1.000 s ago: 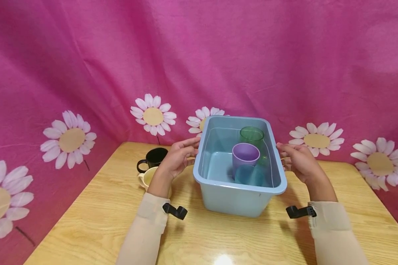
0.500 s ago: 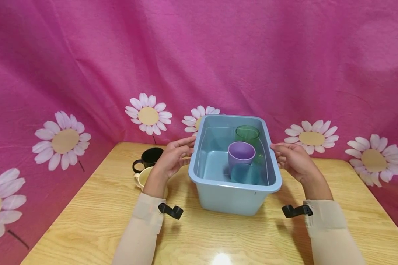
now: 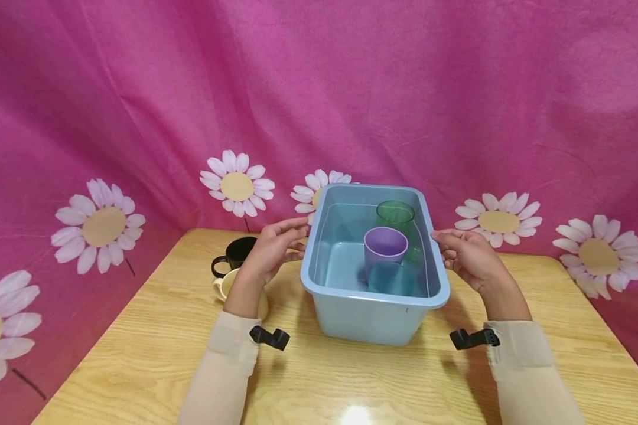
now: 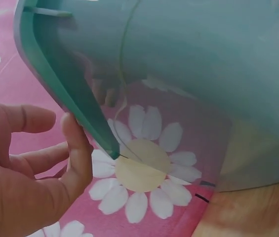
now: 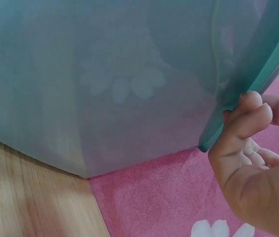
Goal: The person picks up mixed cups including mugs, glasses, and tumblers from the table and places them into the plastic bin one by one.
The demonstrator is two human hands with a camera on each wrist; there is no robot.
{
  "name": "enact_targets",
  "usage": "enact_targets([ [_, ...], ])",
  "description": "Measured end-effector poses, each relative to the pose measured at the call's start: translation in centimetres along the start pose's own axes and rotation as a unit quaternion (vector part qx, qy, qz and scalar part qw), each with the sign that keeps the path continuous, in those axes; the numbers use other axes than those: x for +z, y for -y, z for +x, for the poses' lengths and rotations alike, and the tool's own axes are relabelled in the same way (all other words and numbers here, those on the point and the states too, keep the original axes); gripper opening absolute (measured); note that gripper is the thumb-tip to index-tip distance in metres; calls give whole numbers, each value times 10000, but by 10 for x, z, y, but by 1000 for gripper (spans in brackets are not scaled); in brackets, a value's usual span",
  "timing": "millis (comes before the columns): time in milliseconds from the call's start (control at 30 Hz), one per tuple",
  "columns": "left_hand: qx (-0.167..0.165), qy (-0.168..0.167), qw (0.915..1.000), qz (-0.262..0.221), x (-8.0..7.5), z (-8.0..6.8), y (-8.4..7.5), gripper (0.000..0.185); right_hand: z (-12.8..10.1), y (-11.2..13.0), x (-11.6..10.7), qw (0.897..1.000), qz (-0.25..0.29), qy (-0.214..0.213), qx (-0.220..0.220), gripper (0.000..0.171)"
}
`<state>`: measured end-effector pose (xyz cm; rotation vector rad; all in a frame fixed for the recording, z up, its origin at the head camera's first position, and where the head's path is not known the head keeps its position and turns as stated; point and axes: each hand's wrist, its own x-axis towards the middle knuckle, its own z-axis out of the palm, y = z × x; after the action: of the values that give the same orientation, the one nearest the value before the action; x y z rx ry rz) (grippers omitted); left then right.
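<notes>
A light blue plastic tub (image 3: pixel 372 324) stands on the table with its long side running away from me. Inside it, toward the right, are a purple cup (image 3: pixel 385 251), a green see-through cup (image 3: pixel 396 209) behind and a teal see-through cup (image 3: pixel 389 280) in front. My left hand (image 3: pixel 268 251) is beside the left rim, fingers spread loosely; in the left wrist view its thumb (image 4: pixel 78 158) is close to the rim. On the other side my right hand (image 3: pixel 473 260) pinches the right rim between thumb (image 5: pixel 228 153) and index finger.
A black mug (image 3: pixel 240 251) and a cream mug (image 3: pixel 223 287) stand left of the tub, partly behind my left hand and wrist. Pink flowered cloth (image 3: pixel 383 88) hangs behind the wooden table (image 3: pixel 149 342).
The view has shifted slightly, so everything sits further left. My left hand has eased leftward, away from the tub's rim. The right hand stays at its rim.
</notes>
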<state>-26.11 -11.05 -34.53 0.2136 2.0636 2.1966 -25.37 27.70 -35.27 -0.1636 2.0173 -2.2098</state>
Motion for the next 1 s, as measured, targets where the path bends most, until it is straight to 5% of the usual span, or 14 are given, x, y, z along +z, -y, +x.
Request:
enact_targets([
  [300, 171, -101, 9932, 1145, 5, 0, -11, 41, 0, 4, -2, 10000, -38, 24, -18, 14],
  [533, 466, 308, 9688, 2415, 0, -9, -24, 43, -1, 1, -1, 9999, 21, 94, -46, 15],
  [633, 742, 445, 9449, 3156, -5, -13, -28, 43, -1, 1, 0, 9999, 33, 78, -61, 15],
  [833, 1393, 492, 8716, 4675, -18, -20, -27, 44, -1, 1, 0, 10000, -54, 11, -9, 13],
  [1000, 1510, 491, 8235, 5446, -26, -32, -19, 46, 0, 0, 0, 10000, -77, -6, -18, 14],
])
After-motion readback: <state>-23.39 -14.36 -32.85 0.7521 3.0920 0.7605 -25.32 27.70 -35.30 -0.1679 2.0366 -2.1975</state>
